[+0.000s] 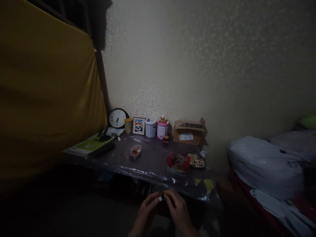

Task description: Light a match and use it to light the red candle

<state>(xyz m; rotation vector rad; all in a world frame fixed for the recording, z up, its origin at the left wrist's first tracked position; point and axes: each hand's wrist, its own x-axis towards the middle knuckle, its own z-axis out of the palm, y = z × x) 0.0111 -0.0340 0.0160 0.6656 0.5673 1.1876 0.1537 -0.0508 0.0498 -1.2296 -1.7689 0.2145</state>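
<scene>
In front of the table's near edge, my left hand [148, 204] is closed, its thumb and fingers pinching a small white piece [160, 198]. My right hand [175, 204] meets it from the right, also with fingertips pinched together at something small and dark that I cannot make out. Beyond them on the table [150, 164] stands a round container [178, 167] of dark reddish bits with two upright red parts at its rim. A round tray [196, 160] of pale short pieces lies beside it. A clear-wrapped packet [135, 151] with orange-red contents sits farther left.
Along the wall stand a clock [117, 118], a yellow cup [128, 125], a framed panda picture [139, 126], two lidded tubs [151, 128] and an open cardboard box [189, 133]. A green-covered book [92, 144] lies left. Pale bags [264, 168] are piled right.
</scene>
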